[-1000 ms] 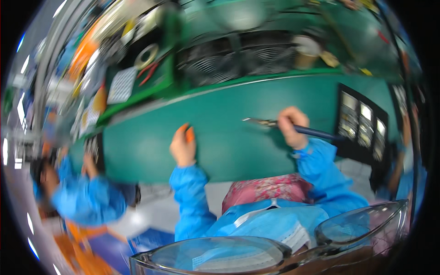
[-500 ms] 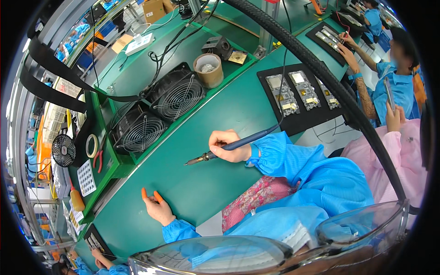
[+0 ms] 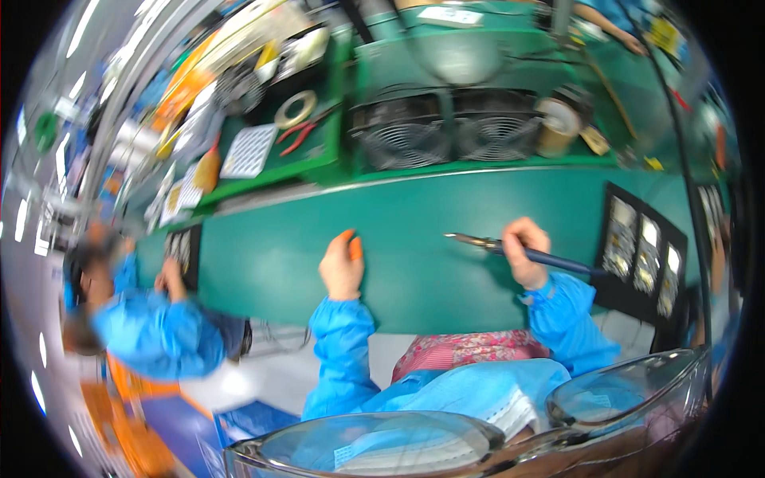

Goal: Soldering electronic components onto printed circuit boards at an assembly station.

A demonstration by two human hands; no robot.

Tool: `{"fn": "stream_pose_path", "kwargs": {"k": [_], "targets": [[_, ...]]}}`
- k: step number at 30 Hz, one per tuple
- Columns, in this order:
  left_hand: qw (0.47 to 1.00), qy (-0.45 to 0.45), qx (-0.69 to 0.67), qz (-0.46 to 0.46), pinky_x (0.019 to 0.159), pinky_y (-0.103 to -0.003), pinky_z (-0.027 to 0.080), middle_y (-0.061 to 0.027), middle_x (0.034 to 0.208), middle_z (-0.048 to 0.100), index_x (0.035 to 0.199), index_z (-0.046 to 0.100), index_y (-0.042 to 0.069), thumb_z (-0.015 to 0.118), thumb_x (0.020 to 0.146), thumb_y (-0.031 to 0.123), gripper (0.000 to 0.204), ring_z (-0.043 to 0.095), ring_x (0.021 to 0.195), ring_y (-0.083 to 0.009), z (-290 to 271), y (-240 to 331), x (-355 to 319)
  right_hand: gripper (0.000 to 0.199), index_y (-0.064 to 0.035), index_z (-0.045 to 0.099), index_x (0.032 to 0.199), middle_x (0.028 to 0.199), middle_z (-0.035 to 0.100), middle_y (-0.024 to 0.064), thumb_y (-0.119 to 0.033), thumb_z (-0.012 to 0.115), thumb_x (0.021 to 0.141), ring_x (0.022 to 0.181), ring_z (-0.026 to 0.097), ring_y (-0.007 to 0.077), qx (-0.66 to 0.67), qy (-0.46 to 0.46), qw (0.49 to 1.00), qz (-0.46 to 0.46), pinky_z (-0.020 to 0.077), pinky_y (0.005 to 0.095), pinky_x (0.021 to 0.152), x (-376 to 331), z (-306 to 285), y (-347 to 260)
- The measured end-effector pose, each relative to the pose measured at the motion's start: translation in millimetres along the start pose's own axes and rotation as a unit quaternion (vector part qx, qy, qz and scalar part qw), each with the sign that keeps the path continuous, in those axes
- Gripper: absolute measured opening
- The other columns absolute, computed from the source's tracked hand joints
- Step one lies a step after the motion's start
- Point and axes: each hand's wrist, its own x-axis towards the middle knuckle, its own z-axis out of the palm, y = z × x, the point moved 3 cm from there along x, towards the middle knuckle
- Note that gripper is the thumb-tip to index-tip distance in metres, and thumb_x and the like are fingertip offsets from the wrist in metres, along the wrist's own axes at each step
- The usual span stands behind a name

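My right hand grips a soldering iron with a blue handle; its metal tip points left, just above the green table. My left hand rests on the green table with fingers loosely curled, orange finger cots on two fingertips, holding nothing. Both arms wear blue sleeves. The two hands are roughly a hand's width apart.
A black tray with small circuit boards lies at the right. Two black fans and a tape roll stand behind the work area. Red pliers and a tape ring lie on a raised shelf. A person in blue works at the left.
The view has swung back to the left, so the table now lies level. My right hand still holds the soldering iron; my left hand stays on the table.
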Motion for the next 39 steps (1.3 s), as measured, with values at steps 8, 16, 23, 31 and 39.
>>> {"fn": "stream_pose_path", "kwargs": {"k": [8, 16, 23, 31, 39], "targets": [[0.997, -0.009, -0.036, -0.067, 0.061, -0.039, 0.049, -0.0122, 0.088, 0.061, 0.093, 0.06, 0.009, 0.059, 0.077, 0.014, 0.017, 0.06, 0.072, -0.0313, -4.8, -4.1, -6.4, 0.007, -0.0027, 0.047, 0.081, 0.073, 0.046, 0.0043, -0.008, 0.048, 0.085, 0.061, 0.045, 0.0102, -0.002, 0.027, 0.999, 0.034, 0.0405, 0.0222, 0.053, -7.4, -1.3, 10.2], [0.999, 0.023, -0.024, -0.034, 0.058, -0.038, 0.048, -0.0105, 0.079, 0.059, 0.097, 0.059, 0.008, 0.059, 0.077, 0.013, 0.02, 0.059, 0.067, -0.0283, -13.5, -2.8, -6.7, 0.015, -0.0004, 0.045, 0.082, 0.074, 0.045, 0.0077, -0.015, 0.046, 0.087, 0.06, 0.044, 0.0129, -0.04, 0.013, 0.998, 0.038, 0.0395, 0.0233, 0.054, -7.1, -3.3, 8.6], [0.996, 0.019, -0.048, -0.078, 0.059, -0.038, 0.047, -0.0108, 0.081, 0.059, 0.093, 0.059, 0.007, 0.059, 0.077, 0.012, 0.017, 0.059, 0.068, -0.0275, -14.4, -2.4, -7.9, 0.017, -0.0004, 0.043, 0.08, 0.071, 0.044, 0.0077, -0.016, 0.046, 0.087, 0.059, 0.043, 0.0125, -0.001, 0.004, 1.0, -0.005, 0.0368, 0.0231, 0.053, -4.7, 3.8, 2.6], [0.995, -0.015, -0.063, -0.081, 0.06, -0.04, 0.047, -0.0113, 0.083, 0.059, 0.089, 0.059, 0.006, 0.058, 0.076, 0.011, 0.013, 0.058, 0.069, -0.0308, -10.6, -3.7, -5.9, 0.015, -0.0006, 0.043, 0.081, 0.068, 0.043, 0.0071, -0.014, 0.047, 0.087, 0.058, 0.043, 0.0129, 0.013, -0.003, 0.999, 0.033, 0.0356, 0.0226, 0.051, -7.1, 0.5, 7.3], [0.996, -0.015, -0.048, -0.079, 0.057, -0.038, 0.046, -0.0101, 0.079, 0.058, 0.09, 0.06, 0.007, 0.059, 0.077, 0.011, 0.014, 0.057, 0.064, -0.0286, -12.9, -1.8, -4.6, 0.016, -0.0002, 0.043, 0.081, 0.071, 0.041, 0.0073, -0.015, 0.047, 0.086, 0.058, 0.043, 0.0134, 0.007, -0.002, 1.0, 0.021, 0.0367, 0.0223, 0.051, -7.7, -0.1, 8.2]]}}
